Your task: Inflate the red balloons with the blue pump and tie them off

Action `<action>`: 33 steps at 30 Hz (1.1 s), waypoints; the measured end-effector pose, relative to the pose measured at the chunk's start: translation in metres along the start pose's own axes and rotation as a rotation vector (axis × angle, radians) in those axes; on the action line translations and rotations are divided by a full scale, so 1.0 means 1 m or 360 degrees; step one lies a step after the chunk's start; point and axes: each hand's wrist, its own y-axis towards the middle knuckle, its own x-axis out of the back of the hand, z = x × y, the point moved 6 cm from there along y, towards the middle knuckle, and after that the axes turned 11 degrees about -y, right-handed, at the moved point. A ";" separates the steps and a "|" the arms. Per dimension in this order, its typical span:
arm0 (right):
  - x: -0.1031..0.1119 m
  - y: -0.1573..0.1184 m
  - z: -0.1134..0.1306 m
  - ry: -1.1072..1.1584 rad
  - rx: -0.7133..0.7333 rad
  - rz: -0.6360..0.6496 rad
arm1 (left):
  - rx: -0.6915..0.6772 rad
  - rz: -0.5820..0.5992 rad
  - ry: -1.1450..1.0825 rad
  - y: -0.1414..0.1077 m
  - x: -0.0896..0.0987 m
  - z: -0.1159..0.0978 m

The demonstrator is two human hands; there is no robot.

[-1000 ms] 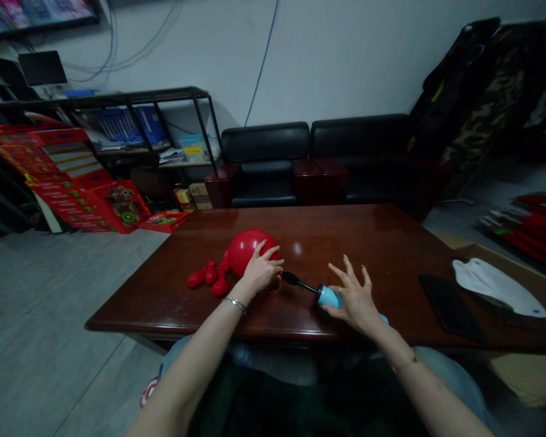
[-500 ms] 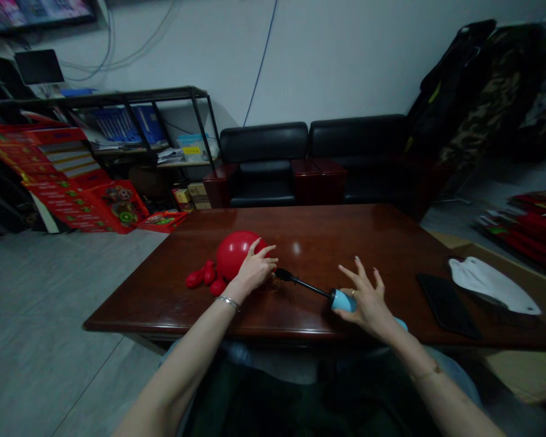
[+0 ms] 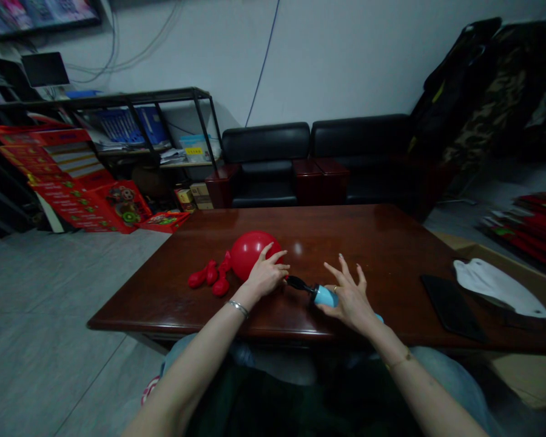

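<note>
A round, shiny red rubber balloon (image 3: 251,254) sits on the smooth dark brown wooden table (image 3: 373,243). The left hand (image 3: 266,274) pinches its neck. The right hand (image 3: 350,297) holds the light blue plastic hand pump (image 3: 324,295), fingers spread. Small floppy red balloons (image 3: 209,277) lie just beside; the table's far half has room.

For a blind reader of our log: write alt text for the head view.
A person's left hand pinches the neck of a part-inflated red balloon on a dark wooden table, while the right hand grips a blue hand pump pointed at it. Limp red balloons lie beside it; a black sofa stands behind.
</note>
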 end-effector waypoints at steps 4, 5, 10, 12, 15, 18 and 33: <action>-0.003 -0.022 -0.023 -0.0030 -0.0005 0.0033 | 0.0012 -0.0001 -0.0037 -0.007 0.000 0.012; -0.003 -0.029 -0.030 -0.0043 -0.0016 0.0050 | 0.0025 -0.0007 -0.0041 -0.009 0.001 0.016; 0.005 -0.051 -0.054 -0.0104 -0.0085 0.0081 | 0.0094 -0.0037 -0.0033 -0.018 0.009 0.035; 0.009 -0.052 -0.055 -0.0101 -0.0082 0.0068 | 0.0092 -0.0050 -0.0019 -0.020 0.012 0.037; 0.010 -0.047 -0.051 -0.0094 -0.0076 0.0040 | 0.0096 -0.0051 -0.0005 -0.021 0.013 0.039; 0.005 -0.037 -0.042 -0.0072 -0.0033 0.0025 | 0.0126 -0.0063 -0.0002 -0.023 0.013 0.040; -0.004 0.020 0.015 -0.0011 0.0041 -0.0039 | 0.0059 -0.0064 -0.0020 -0.004 0.000 0.002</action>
